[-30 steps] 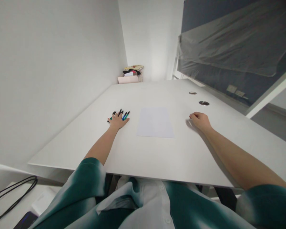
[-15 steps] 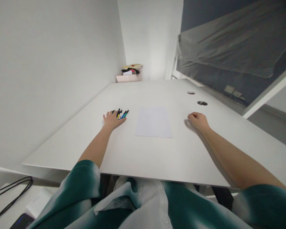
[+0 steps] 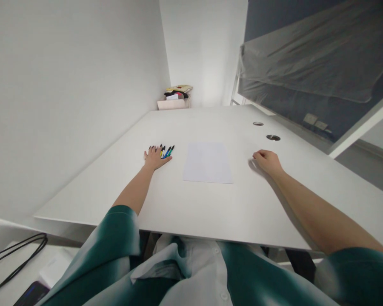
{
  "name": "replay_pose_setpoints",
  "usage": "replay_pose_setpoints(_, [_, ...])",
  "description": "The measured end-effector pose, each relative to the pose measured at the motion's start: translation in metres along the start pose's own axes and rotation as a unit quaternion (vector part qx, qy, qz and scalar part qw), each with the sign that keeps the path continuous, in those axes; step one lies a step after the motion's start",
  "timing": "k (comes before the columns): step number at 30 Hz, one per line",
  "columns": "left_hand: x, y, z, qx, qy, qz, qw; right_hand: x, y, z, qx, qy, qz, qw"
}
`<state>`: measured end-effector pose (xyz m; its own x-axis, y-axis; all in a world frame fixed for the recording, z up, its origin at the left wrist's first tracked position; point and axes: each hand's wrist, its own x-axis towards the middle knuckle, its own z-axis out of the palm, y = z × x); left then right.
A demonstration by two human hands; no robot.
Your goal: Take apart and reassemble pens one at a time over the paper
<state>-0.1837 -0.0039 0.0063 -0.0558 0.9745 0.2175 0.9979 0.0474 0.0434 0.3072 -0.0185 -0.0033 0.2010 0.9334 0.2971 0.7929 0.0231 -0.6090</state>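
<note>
Several pens (image 3: 168,152) with dark, yellow, blue and green parts lie side by side on the white table, left of a sheet of paper (image 3: 208,163). My left hand (image 3: 153,158) rests over the pens with its fingers spread, covering part of them; the blue and green ones show past the thumb. Flat on the table, the sheet looks blank. To the right of the paper, my right hand (image 3: 267,160) lies on the table with the fingers curled closed. Whatever might be inside that fist is hidden.
Two round cable holes (image 3: 273,137) sit at the table's right side. A box with cloth and papers (image 3: 171,104) stands at the far end. Beside the table rises a dark panel under plastic film (image 3: 306,63). Black cables (image 3: 35,246) and a phone (image 3: 32,294) lie at lower left.
My left hand has shifted slightly right over the pens, covering more of the dark and yellow ones. My right hand stays put on the table. The whole view has moved a little.
</note>
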Motion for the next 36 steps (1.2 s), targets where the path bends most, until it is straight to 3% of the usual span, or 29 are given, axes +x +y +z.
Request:
replay_pose_setpoints(5, [0.0032,-0.0029,0.0032,0.018,-0.02,0.122,0.992,0.0,0.0014,0.0004,0.001,0.0,-0.003,1.0])
replay_pose_setpoints(14, [-0.0017,0.0011,0.0032,0.027,-0.008,0.156,0.987,0.0003,0.0013,0.0006,-0.009,-0.002,-0.007,1.0])
replay_pose_setpoints(21, [-0.0008,0.0035,0.0065,0.026,-0.035,0.105,0.993,0.0001,0.0003,0.0004,-0.009,-0.009,-0.006,1.0])
replay_pose_setpoints(36, [-0.0048,0.0062,0.0021,0.023,-0.023,0.118,0.992,0.0003,-0.0005,0.0014,-0.019,-0.015,-0.011,1.0])
